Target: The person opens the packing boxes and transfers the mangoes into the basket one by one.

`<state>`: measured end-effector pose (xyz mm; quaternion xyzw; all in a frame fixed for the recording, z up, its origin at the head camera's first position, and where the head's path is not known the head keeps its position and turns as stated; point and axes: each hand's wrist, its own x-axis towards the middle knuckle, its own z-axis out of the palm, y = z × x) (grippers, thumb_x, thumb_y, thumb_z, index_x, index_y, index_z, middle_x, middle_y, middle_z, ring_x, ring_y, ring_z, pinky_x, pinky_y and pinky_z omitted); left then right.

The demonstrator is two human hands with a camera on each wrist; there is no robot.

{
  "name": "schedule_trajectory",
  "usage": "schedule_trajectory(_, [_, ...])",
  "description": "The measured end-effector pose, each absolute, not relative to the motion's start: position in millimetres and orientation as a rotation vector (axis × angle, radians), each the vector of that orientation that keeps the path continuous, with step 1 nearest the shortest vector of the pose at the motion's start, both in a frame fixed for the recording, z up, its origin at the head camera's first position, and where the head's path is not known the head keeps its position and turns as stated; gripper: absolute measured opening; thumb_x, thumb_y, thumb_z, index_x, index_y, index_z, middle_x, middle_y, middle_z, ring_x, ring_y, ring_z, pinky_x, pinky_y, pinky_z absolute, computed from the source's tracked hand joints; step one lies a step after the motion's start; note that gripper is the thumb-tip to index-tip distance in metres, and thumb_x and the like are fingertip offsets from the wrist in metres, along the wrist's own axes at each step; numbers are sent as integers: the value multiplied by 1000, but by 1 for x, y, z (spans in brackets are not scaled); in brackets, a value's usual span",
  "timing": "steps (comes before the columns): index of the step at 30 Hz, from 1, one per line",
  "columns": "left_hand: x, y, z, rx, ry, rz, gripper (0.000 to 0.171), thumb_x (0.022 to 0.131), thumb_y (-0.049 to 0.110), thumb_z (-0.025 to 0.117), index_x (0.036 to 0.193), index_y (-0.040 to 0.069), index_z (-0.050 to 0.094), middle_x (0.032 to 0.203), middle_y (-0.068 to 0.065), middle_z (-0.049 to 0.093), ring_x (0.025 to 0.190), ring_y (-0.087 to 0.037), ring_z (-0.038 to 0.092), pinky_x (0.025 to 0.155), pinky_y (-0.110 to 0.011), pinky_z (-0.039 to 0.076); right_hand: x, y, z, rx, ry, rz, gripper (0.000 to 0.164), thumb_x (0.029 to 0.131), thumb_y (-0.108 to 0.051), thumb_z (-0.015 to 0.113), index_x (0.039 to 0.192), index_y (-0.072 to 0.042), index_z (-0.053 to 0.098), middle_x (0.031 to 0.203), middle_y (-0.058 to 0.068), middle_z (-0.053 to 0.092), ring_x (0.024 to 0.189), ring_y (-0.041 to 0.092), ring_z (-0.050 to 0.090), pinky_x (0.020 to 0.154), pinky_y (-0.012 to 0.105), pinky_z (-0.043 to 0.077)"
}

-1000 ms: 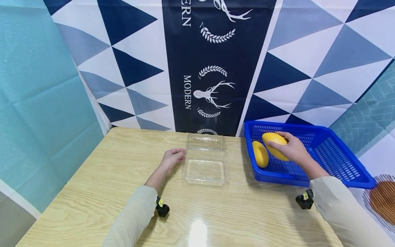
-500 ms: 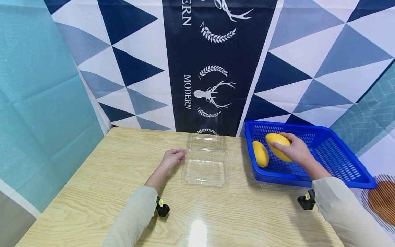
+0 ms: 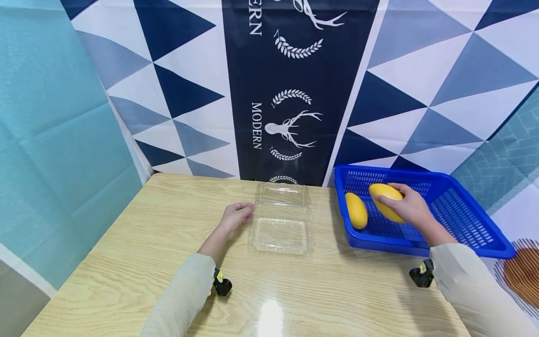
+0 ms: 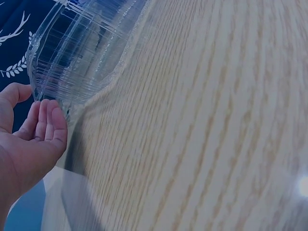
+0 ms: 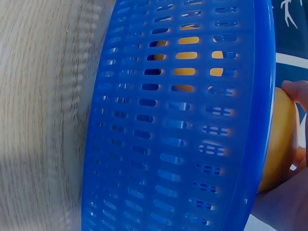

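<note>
In the head view my right hand [image 3: 411, 206] grips a yellow mango [image 3: 385, 201] over the blue plastic basket [image 3: 425, 248]. A second mango [image 3: 356, 211] lies inside against the basket's left wall. From the right wrist view, the held mango [image 5: 279, 142] shows past the basket rim, with the hand partly out of frame. My left hand [image 3: 236, 217] is at the left side of an open clear plastic clamshell container [image 3: 280, 234]. In the left wrist view, the thumb and fingers of this hand [image 4: 36, 139] pinch the container's edge [image 4: 72, 67].
The clamshell's raised lid [image 3: 282, 193] is at the back edge of the wooden table [image 3: 290, 285], near the patterned wall cloth [image 3: 290, 79]. To its right stands the basket, reaching past the table's right side. Teal cloth [image 3: 63, 131] hangs at the left.
My right hand has moved slightly to the right and nearer to me with the mango, away from the second mango. The left hand and container have stayed put.
</note>
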<state>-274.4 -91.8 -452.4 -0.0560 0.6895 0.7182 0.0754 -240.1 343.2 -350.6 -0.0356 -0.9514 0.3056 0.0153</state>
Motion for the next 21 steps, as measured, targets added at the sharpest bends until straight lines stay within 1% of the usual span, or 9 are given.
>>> schedule_trajectory(3, [-275,-92,-453,-166,2063,2157,31,88,8,60,114,-7,60,106,-14,64,83,-14,61,83,-26,55,-240,344,-351,-111,-2958,952,89,86,-61,50,143,4,28,127,31,44,97,37,49,68,33,47])
schedule_trajectory(8, [-275,-93,-454,-175,2057,2161,31,87,8,61,114,-8,60,105,-14,64,84,-15,61,82,-26,55,-240,346,-351,-111,-2961,955,89,87,-61,49,143,5,26,128,31,42,98,38,48,70,37,48])
schedule_trajectory(11, [-275,-94,-455,-145,2059,2167,32,86,10,62,113,-8,60,104,-14,65,84,-15,61,82,-26,55,-239,347,-351,-116,-2961,953,90,87,-61,49,143,5,25,129,32,41,98,38,48,70,38,48])
schedule_trajectory(17, [-271,-97,-455,-39,2057,2198,32,85,15,66,108,-6,62,98,-11,66,81,-13,62,79,-26,56,-238,350,-352,-126,-2959,942,90,87,-61,50,143,5,26,128,32,42,97,38,50,64,29,46])
schedule_trajectory(20, [-271,-96,-454,-60,2059,2180,32,86,14,64,111,-7,61,104,-14,66,82,-13,62,80,-26,55,-238,352,-353,-135,-2962,945,90,87,-61,49,143,6,25,128,33,41,96,38,50,62,27,45])
schedule_trajectory(21, [-272,-95,-454,-99,2066,2162,33,87,12,62,113,-7,60,107,-16,64,84,-14,62,83,-27,55,-238,353,-353,-137,-2963,944,91,87,-61,49,143,6,25,128,33,41,96,38,50,63,27,45])
